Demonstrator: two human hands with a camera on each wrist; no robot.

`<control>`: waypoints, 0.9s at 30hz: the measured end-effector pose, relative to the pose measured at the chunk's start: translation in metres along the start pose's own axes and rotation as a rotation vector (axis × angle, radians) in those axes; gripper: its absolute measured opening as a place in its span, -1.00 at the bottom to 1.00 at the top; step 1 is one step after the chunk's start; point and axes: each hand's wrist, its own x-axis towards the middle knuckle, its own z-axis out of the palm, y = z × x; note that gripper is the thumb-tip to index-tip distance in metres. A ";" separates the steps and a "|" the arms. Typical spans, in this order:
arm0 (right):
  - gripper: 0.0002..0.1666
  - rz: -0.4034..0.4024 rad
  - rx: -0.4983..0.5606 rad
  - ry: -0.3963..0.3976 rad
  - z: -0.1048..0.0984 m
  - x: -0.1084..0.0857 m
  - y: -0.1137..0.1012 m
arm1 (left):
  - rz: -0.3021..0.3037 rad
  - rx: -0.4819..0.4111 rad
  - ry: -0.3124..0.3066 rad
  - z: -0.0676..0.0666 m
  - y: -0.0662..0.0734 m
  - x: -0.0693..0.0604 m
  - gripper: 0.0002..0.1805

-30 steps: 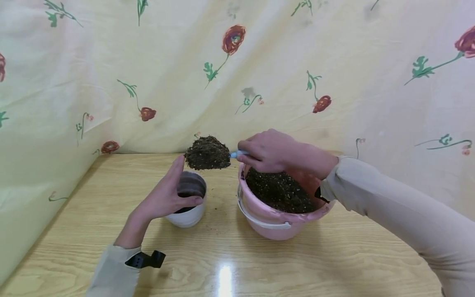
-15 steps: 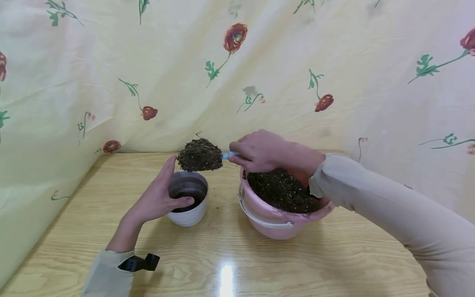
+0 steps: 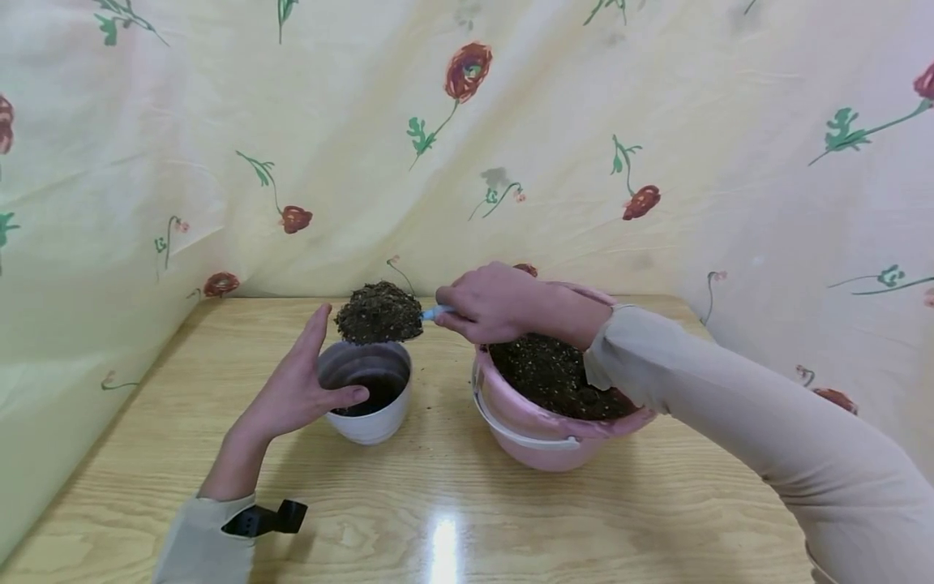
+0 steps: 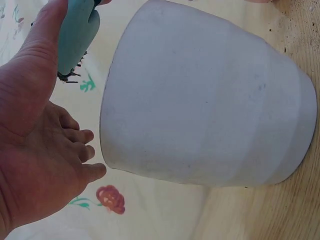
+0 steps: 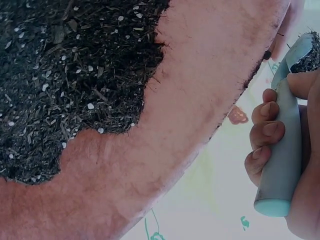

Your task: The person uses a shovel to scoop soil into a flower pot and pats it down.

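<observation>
My right hand grips the pale blue handle of a small trowel. A heap of dark soil rides on the blade, over the far part of a white flowerpot's mouth. Dark soil lies low inside the pot. At the pot's left side is my left hand, thumb and fingers spread apart, thumb over the near rim. The left wrist view has the fingers beside the pot wall; whether they touch it I cannot tell. Part of the trowel also shows there.
A pink bucket of dark, white-flecked soil stands right of the pot, under my right forearm. Its white handle hangs down the front. Soil crumbs dot the wooden table. A flowered cloth hangs behind.
My right hand has carried the loaded trowel leftward and slightly down, from beyond the pot's right side to over its mouth. My left hand has shifted a little left, away from the opening.
</observation>
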 end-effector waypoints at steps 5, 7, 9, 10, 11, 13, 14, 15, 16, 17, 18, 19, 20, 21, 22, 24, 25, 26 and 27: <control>-0.65 0.002 -0.006 0.003 0.003 0.007 -0.003 | -0.001 -0.021 -0.001 0.002 -0.003 -0.001 0.38; -0.65 -0.003 -0.002 0.001 0.004 0.010 -0.004 | -0.006 -0.028 0.001 0.003 -0.004 -0.002 0.39; -0.64 -0.011 -0.003 -0.003 0.006 0.013 -0.006 | -0.016 -0.038 0.005 0.005 -0.005 -0.002 0.39; -0.63 -0.013 -0.004 -0.006 0.006 0.014 -0.007 | -0.020 -0.041 0.008 0.005 -0.006 -0.002 0.40; -0.63 -0.015 -0.008 -0.010 0.007 0.015 -0.007 | -0.023 -0.041 0.011 0.006 -0.006 -0.003 0.41; -0.63 -0.013 -0.019 -0.015 0.009 0.016 -0.008 | -0.026 -0.042 0.018 0.006 -0.007 -0.003 0.42; -0.63 -0.010 -0.025 -0.015 0.009 0.017 -0.008 | -0.027 -0.044 0.019 0.007 -0.008 -0.003 0.43; -0.63 -0.006 -0.031 -0.016 0.010 0.018 -0.009 | -0.029 -0.044 0.020 0.007 -0.008 -0.003 0.44; -0.64 -0.003 -0.034 -0.016 0.010 0.018 -0.009 | -0.032 -0.045 0.019 0.007 -0.009 -0.003 0.45; -0.64 -0.002 -0.038 -0.015 0.011 0.019 -0.009 | -0.035 -0.048 0.017 0.008 -0.010 -0.004 0.45; -0.64 0.000 -0.040 -0.015 0.011 0.019 -0.009 | -0.041 -0.055 0.014 0.008 -0.010 -0.004 0.46; -0.64 0.001 -0.042 -0.016 0.011 0.020 -0.010 | -0.048 -0.062 0.011 0.009 -0.011 -0.004 0.47; -0.63 0.000 -0.046 -0.019 0.011 0.020 -0.010 | -0.052 -0.066 0.009 0.010 -0.012 -0.004 0.47; -0.63 -0.001 -0.051 -0.021 0.012 0.021 -0.010 | -0.054 -0.072 0.009 0.010 -0.012 -0.004 0.48; -0.63 -0.002 -0.054 -0.023 0.012 0.022 -0.010 | -0.054 -0.075 0.011 0.010 -0.013 -0.004 0.48; -0.63 -0.004 -0.064 -0.030 0.013 0.023 -0.011 | -0.048 -0.076 0.019 0.011 -0.013 -0.004 0.48; -0.63 -0.005 -0.070 -0.033 0.013 0.023 -0.011 | -0.043 -0.074 0.024 0.011 -0.014 -0.004 0.48; -0.63 -0.005 -0.075 -0.036 0.014 0.023 -0.011 | -0.037 -0.069 0.028 0.011 -0.014 -0.004 0.49; -0.62 -0.005 -0.078 -0.038 0.014 0.023 -0.011 | -0.032 -0.067 0.030 0.011 -0.014 -0.004 0.49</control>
